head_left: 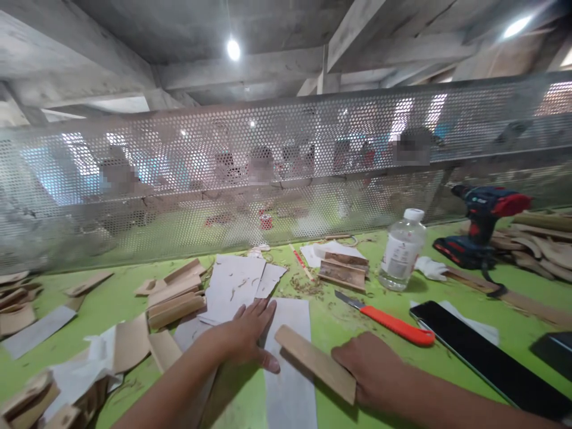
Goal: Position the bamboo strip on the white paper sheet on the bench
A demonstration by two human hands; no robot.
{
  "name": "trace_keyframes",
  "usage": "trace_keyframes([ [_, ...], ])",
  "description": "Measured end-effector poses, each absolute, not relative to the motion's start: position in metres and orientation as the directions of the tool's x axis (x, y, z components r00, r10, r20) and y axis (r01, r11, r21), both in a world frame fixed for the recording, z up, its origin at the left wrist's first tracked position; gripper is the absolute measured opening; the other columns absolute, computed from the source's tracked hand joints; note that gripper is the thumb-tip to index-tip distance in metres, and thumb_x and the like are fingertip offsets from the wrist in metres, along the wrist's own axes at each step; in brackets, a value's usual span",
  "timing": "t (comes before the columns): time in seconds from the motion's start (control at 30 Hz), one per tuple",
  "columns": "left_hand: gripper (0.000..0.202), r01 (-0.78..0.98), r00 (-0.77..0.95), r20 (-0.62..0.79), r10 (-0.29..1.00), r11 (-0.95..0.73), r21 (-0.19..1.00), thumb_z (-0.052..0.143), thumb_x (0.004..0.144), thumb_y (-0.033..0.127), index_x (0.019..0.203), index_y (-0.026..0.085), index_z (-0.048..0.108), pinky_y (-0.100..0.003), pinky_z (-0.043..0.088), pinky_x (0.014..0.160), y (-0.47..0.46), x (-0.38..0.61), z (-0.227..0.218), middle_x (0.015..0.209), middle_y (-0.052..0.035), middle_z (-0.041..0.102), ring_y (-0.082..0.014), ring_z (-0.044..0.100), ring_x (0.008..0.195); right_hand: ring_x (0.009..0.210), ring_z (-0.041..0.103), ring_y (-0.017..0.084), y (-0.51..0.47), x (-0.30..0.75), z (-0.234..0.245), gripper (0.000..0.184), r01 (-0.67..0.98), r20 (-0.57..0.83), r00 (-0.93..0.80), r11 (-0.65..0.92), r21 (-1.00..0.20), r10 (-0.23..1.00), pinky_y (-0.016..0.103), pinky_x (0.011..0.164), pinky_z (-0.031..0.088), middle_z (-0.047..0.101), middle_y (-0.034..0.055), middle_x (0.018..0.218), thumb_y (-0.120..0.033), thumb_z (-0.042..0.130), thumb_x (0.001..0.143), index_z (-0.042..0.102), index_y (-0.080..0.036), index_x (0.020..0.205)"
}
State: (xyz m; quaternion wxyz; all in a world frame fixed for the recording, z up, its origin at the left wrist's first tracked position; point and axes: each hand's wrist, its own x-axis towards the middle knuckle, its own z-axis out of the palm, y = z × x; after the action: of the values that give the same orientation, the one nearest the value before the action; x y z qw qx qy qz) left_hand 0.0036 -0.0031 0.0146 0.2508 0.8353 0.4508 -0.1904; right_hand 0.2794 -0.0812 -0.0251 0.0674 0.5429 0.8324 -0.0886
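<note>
Near the front edge of the green bench [339, 322]: a flat wooden strip [315, 361] lying on a sheet of grey paper [290, 357], right hand [373, 369] closed on its near end, left hand [248, 333] spread flat, pinning the paper. Looks light, stiff and splintery, best gripped by its long edges. No readable writing on the bottle [402, 247] label.

Green workbench [513, 280], perforated metal screen [179, 179], concrete ceiling beams [268, 71], lamp [233, 49]

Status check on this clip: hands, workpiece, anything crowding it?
Left hand flat on the white paper sheet. Right hand gripping a flat tan wooden strip over that sheet. Orange-handled utility knife lies just right, apart.
</note>
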Motion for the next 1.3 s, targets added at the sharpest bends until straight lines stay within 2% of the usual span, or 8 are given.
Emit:
trace_keyframes([
  [0.13, 0.138, 0.835, 0.543, -0.522, 0.657, -0.489, 0.253, 0.073, 0.070, 0.079, 0.166, 0.016, -0.005, -0.055, 0.004, 0.126, -0.003, 0.004, 0.013, 0.170, -0.0183, -0.010, -0.0340, -0.009, 0.157, 0.069, 0.067, 0.023, -0.087, 0.282, -0.017, 0.008, 0.878, -0.073, -0.428, 0.395, -0.271, 0.901, 0.030, 0.058, 0.032, 0.075, 0.0102, 0.079, -0.020, 0.061, 0.076, 0.066, -0.018, 0.082],
  [0.2, 0.139, 0.833, 0.545, -0.530, 0.649, -0.491, 0.255, 0.070, 0.069, 0.083, 0.166, 0.016, -0.004, -0.056, 0.004, 0.126, -0.003, 0.004, 0.014, 0.169, -0.0192, -0.011, -0.0348, -0.009, 0.157, 0.070, 0.064, 0.021, -0.084, 0.286, -0.006, 0.010, 0.787, 0.008, -0.410, 0.359, -0.501, 0.912, 0.028, 0.060, 0.037, 0.073, 0.0083, 0.082, -0.027, 0.059, 0.083, 0.063, -0.019, 0.087],
  [0.33, 0.143, 0.849, 0.521, -0.545, 0.657, -0.465, 0.251, 0.073, 0.068, 0.081, 0.165, 0.012, -0.005, -0.052, 0.004, 0.127, -0.002, 0.004, 0.013, 0.169, -0.0206, -0.013, -0.0356, -0.011, 0.157, 0.041, 0.035, 0.008, -0.077, 0.291, 0.008, 0.049, 0.274, -0.161, -0.403, -0.049, -0.960, 0.901, 0.024, 0.047, 0.028, 0.046, -0.0053, 0.050, -0.058, 0.048, 0.096, 0.049, -0.021, 0.065],
  [0.5, 0.136, 0.823, 0.563, -0.523, 0.640, -0.496, 0.278, 0.069, 0.071, 0.083, 0.166, 0.019, -0.004, -0.058, 0.003, 0.125, 0.001, 0.000, 0.008, 0.169, -0.0172, -0.012, -0.0374, -0.011, 0.156, 0.036, 0.014, 0.004, -0.075, 0.295, 0.006, 0.063, -0.195, -0.204, -0.594, -0.385, -0.902, 0.778, 0.022, 0.041, 0.017, 0.027, -0.0122, 0.040, -0.061, 0.066, 0.089, 0.032, -0.022, 0.054],
  [0.83, 0.137, 0.818, 0.565, -0.526, 0.635, -0.514, 0.259, 0.062, 0.071, 0.088, 0.166, 0.014, -0.003, -0.057, 0.002, 0.125, 0.000, 0.000, 0.010, 0.169, -0.0204, -0.010, -0.0364, -0.010, 0.156, 0.030, 0.023, 0.004, -0.080, 0.293, 0.006, 0.064, -0.331, -0.101, -0.705, -0.452, -0.828, 0.702, 0.023, 0.039, 0.022, 0.028, -0.0103, 0.033, -0.051, 0.064, 0.096, 0.037, -0.020, 0.047],
  [1.03, 0.136, 0.817, 0.567, -0.523, 0.637, -0.517, 0.256, 0.066, 0.071, 0.085, 0.166, 0.018, -0.005, -0.057, 0.002, 0.125, 0.003, -0.001, 0.004, 0.169, -0.0189, -0.011, -0.0368, -0.011, 0.156, 0.032, 0.019, 0.004, -0.079, 0.293, 0.011, 0.059, -0.291, -0.175, -0.663, -0.466, -0.836, 0.728, 0.023, 0.042, 0.021, 0.030, -0.0128, 0.038, -0.065, 0.066, 0.089, 0.041, -0.021, 0.060],
  [1.17, 0.137, 0.828, 0.551, -0.530, 0.645, -0.501, 0.252, 0.070, 0.071, 0.081, 0.166, 0.017, -0.006, -0.057, 0.003, 0.125, 0.003, -0.001, 0.004, 0.168, -0.0190, -0.012, -0.0365, -0.013, 0.155, 0.036, 0.020, 0.004, -0.074, 0.291, 0.005, 0.059, -0.121, -0.318, -0.443, -0.407, -0.905, 0.838, 0.022, 0.043, 0.017, 0.036, -0.0128, 0.043, -0.076, 0.062, 0.085, 0.045, -0.021, 0.072],
  [1.3, 0.134, 0.826, 0.556, -0.531, 0.639, -0.496, 0.268, 0.069, 0.075, 0.078, 0.165, 0.016, -0.009, -0.055, 0.001, 0.126, 0.000, 0.000, 0.009, 0.168, -0.0171, -0.013, -0.0329, -0.014, 0.156, 0.049, 0.045, 0.011, -0.067, 0.290, -0.004, 0.055, 0.219, -0.223, -0.251, -0.169, -0.961, 0.942, 0.023, 0.049, 0.035, 0.060, -0.0039, 0.062, -0.070, 0.064, 0.088, 0.064, -0.018, 0.105],
])
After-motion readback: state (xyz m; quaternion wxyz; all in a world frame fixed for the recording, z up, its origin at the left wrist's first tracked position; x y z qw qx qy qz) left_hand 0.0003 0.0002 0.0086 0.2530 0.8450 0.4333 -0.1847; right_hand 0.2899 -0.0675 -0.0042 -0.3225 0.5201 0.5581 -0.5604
